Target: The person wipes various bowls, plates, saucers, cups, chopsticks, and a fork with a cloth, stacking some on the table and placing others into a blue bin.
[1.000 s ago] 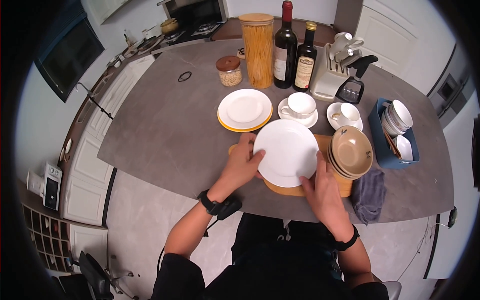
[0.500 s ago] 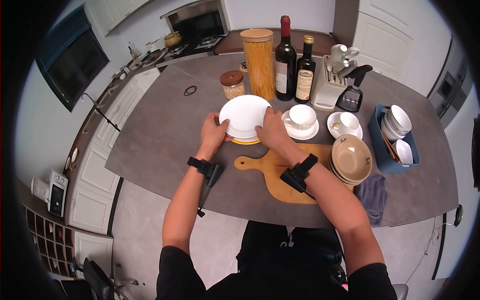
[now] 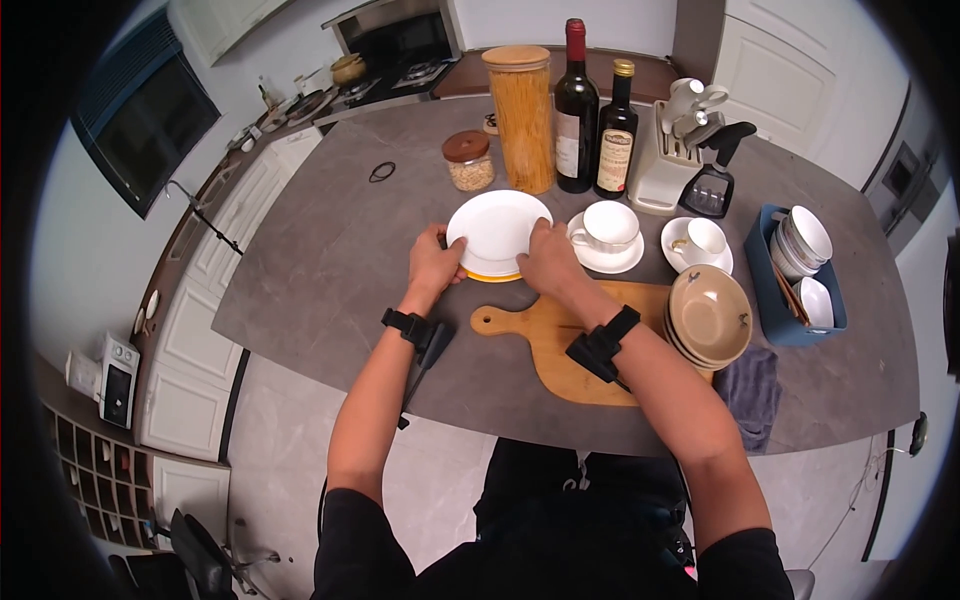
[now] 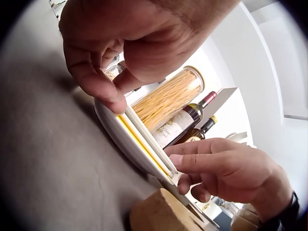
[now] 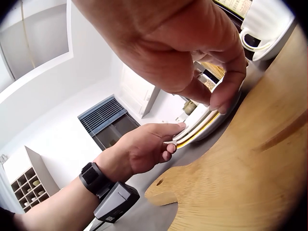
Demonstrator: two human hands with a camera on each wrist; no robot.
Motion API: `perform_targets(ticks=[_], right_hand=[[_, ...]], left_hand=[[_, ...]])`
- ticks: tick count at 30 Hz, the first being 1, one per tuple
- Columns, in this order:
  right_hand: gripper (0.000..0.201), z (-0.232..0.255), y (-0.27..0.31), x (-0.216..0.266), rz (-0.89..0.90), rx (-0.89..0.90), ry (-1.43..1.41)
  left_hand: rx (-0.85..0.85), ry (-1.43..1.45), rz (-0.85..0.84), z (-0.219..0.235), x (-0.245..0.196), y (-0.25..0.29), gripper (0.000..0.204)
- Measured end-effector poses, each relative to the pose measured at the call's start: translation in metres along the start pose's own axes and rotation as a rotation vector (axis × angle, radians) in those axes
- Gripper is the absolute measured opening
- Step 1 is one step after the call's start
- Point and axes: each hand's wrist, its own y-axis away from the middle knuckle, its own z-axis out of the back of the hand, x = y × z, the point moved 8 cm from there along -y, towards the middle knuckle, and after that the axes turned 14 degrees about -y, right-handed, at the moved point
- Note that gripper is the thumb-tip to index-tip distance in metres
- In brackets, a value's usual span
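Observation:
A white plate (image 3: 500, 228) lies on top of the plate stack, over a yellow-edged plate (image 3: 497, 278). At its left rim my left hand (image 3: 433, 262) pinches it, thumb on the upper face. My right hand (image 3: 553, 260) grips the right rim the same way. In the left wrist view the stack (image 4: 139, 149) shows edge-on, a yellow band between white rims. The right wrist view has the left hand (image 5: 142, 147) across the stack. A wooden cutting board (image 3: 560, 350) lies under the right forearm, bearing nested beige bowls (image 3: 708, 315).
Two white cups on saucers, one a larger cup (image 3: 610, 228), stand right of the plates. Behind are a pasta jar (image 3: 520, 125), a small lidded jar (image 3: 468, 162), dark bottles (image 3: 577, 120) and a knife block (image 3: 665, 165). A blue bin (image 3: 795, 325) of bowls and a grey cloth (image 3: 748, 395) are at right.
Both hands have carried the white plate from above the cutting board, away and to the left, onto the plate stack. Over the last half second they have barely moved.

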Motion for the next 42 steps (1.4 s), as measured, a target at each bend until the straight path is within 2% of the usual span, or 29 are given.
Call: perform_targets(ticks=[3,5,6,7,9,10,11,12,13,15,16,18,19,21,23,24,27,29,31,32,34,36,37,38,40,42], right_hand=[[0.059,-0.001,0.004,-0.002,-0.019,0.006,-0.073],[0.059,0.012,0.021,0.024,0.169,-0.076,0.157],[0.058,0.020,0.034,0.033,0.221,-0.082,0.111],[0.056,0.035,0.054,0.050,0.270,-0.088,0.067],[0.051,0.074,0.104,0.073,0.288,-0.075,-0.142],[0.040,0.101,0.129,0.085,0.284,-0.086,-0.176],[0.029,0.126,0.151,0.090,0.283,-0.096,-0.211],[0.027,0.150,0.167,0.082,0.250,-0.170,-0.082],[0.024,0.174,0.181,0.071,0.220,-0.242,0.048],[0.024,0.221,0.200,0.047,0.076,-0.461,0.236],[0.025,0.238,0.205,0.030,0.043,-0.500,0.342],[0.027,0.258,0.211,-0.003,0.017,-0.539,0.463],[0.026,0.261,0.211,-0.021,-0.012,-0.482,0.445],[0.025,0.263,0.212,-0.035,-0.041,-0.437,0.435],[0.026,0.252,0.211,-0.052,-0.141,-0.305,0.165],[0.028,0.251,0.211,-0.054,-0.141,-0.319,0.161],[0.028,0.252,0.209,-0.058,-0.150,-0.321,0.154],[0.026,0.255,0.206,-0.048,-0.077,-0.366,0.140],[0.026,0.259,0.198,-0.032,-0.019,-0.425,0.093],[0.026,0.257,0.193,-0.022,-0.020,-0.421,0.083],[0.026,0.247,0.171,0.018,0.077,-0.393,0.084],[0.028,0.225,0.146,0.045,0.104,-0.316,0.020],[0.031,0.210,0.129,0.050,0.052,-0.255,0.062],[0.035,0.193,0.112,0.055,0.175,-0.262,0.050],[0.030,0.157,0.074,0.061,0.128,-0.184,0.011],[0.023,0.121,0.033,0.056,0.089,-0.187,-0.012]], left_hand=[[0.011,-0.010,-0.005,0.000,0.003,0.001,0.035],[-0.096,-0.061,-0.052,0.007,0.004,0.000,0.044],[-0.127,-0.221,-0.041,0.014,0.004,-0.002,0.051],[-0.299,-0.383,-0.178,0.021,0.010,-0.011,0.054],[-0.361,-0.317,-0.225,0.030,-0.033,0.028,0.045],[-0.350,-0.306,-0.219,0.028,-0.049,0.046,0.045],[-0.244,-0.229,-0.344,0.016,-0.073,0.063,0.038],[-0.141,-0.150,-0.465,0.006,-0.098,0.084,0.032],[0.011,-0.144,-0.428,-0.009,-0.114,0.102,0.025],[0.214,-0.067,-0.496,-0.043,-0.146,0.136,0.026],[0.308,0.002,-0.520,-0.061,-0.158,0.150,0.028],[0.398,0.044,-0.607,-0.095,-0.181,0.167,0.034],[0.396,0.055,-0.613,-0.103,-0.191,0.171,0.034],[0.592,0.053,-0.516,-0.130,-0.200,0.179,0.041],[0.636,0.097,-0.490,-0.139,-0.208,0.183,0.042],[0.674,0.134,-0.448,-0.144,-0.208,0.184,0.043],[0.599,0.216,-0.482,-0.157,-0.201,0.179,0.040],[0.586,0.264,-0.483,-0.149,-0.203,0.180,0.038],[0.503,0.384,-0.500,-0.128,-0.203,0.177,0.037],[0.502,0.376,-0.493,-0.115,-0.203,0.177,0.037],[0.379,0.338,-0.448,-0.076,-0.197,0.161,0.037],[0.308,0.322,-0.475,-0.048,-0.180,0.136,0.039],[0.277,0.317,-0.428,-0.032,-0.171,0.125,0.039],[0.245,0.312,-0.382,-0.014,-0.162,0.115,0.039],[0.146,0.295,-0.377,0.010,-0.135,0.084,0.035],[0.115,0.276,-0.338,0.023,-0.108,0.052,0.035]])
